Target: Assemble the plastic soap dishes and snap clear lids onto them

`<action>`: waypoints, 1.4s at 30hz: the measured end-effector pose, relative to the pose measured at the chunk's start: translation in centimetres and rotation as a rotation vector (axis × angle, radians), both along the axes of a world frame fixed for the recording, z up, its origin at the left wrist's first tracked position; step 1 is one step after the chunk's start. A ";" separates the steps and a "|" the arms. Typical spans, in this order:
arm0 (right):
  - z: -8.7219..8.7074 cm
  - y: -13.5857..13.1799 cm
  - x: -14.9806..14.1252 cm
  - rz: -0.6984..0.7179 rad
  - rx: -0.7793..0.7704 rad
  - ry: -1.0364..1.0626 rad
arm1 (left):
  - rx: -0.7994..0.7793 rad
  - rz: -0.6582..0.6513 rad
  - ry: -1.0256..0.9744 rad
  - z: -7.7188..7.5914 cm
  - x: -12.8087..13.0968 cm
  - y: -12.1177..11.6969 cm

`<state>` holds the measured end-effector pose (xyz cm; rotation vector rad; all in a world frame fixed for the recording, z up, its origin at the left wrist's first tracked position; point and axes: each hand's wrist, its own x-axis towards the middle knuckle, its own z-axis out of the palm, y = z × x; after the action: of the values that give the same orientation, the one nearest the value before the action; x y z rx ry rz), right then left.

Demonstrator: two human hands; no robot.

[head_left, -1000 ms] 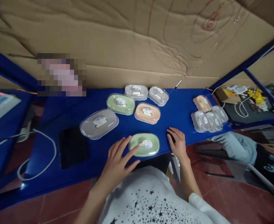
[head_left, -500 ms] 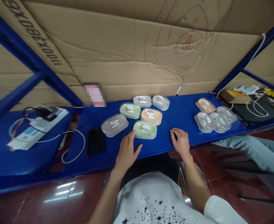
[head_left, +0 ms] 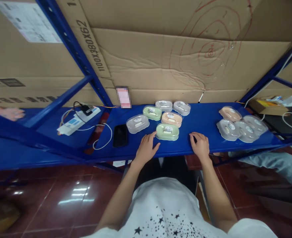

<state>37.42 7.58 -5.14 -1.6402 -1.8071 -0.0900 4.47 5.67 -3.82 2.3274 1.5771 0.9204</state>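
The left hand spreads just beside the nearest green box. Opposite, the right hand curls loosely open.

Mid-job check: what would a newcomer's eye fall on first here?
Probably the red rings drawn on the cardboard behind the blue table. Next, six pastel boxes grouped mid-table, with four more boxes toward its right end. The left hand is beside the nearest green box.
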 end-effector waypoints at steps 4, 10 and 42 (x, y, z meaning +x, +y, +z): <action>-0.1 0.0 0.0 0.004 0.016 -0.003 | -0.003 -0.007 0.010 0.3 0.0 -0.1; -0.3 -0.1 0.2 0.018 0.022 -0.009 | -0.004 -0.001 -0.002 0.5 0.0 -0.2; -0.4 0.0 0.0 -0.003 0.042 -0.027 | -0.129 0.676 0.172 6.5 -12.1 22.7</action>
<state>37.43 7.63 -5.58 -1.6192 -1.8111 -0.1517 -7.64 28.33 2.73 1.8339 2.4830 0.7006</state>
